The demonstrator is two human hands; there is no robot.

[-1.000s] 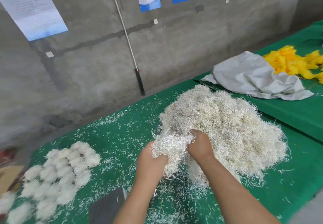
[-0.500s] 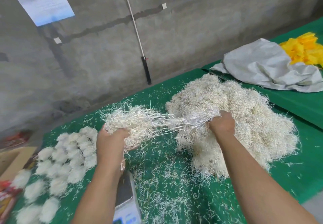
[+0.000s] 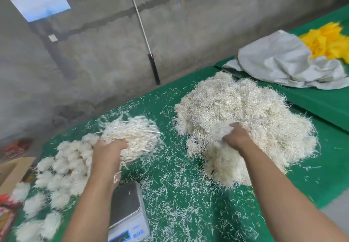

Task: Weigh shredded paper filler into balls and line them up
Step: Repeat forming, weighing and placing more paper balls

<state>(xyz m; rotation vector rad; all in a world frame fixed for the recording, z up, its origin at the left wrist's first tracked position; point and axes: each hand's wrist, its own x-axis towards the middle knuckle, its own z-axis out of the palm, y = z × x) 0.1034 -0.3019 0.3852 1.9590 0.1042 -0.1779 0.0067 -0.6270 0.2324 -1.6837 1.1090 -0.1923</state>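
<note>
A loose clump of shredded paper (image 3: pixel 132 138) is gripped by the left hand (image 3: pixel 107 155) above the scale (image 3: pixel 125 202); strands could be shed short of it. The right hand (image 3: pixel 236 138) is curled into the big pile (image 3: pixel 245 121) right of the scale.

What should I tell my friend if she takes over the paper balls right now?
Left hand grips a torn-off clump of shreds, held above the table left of the big pile. Right hand grips shreds at the pile's front. The scale pan is empty, near the left forearm. Many finished balls sit grouped on the left.
Left: weigh this clump, ball it, add it to the group, then repeat.
</note>
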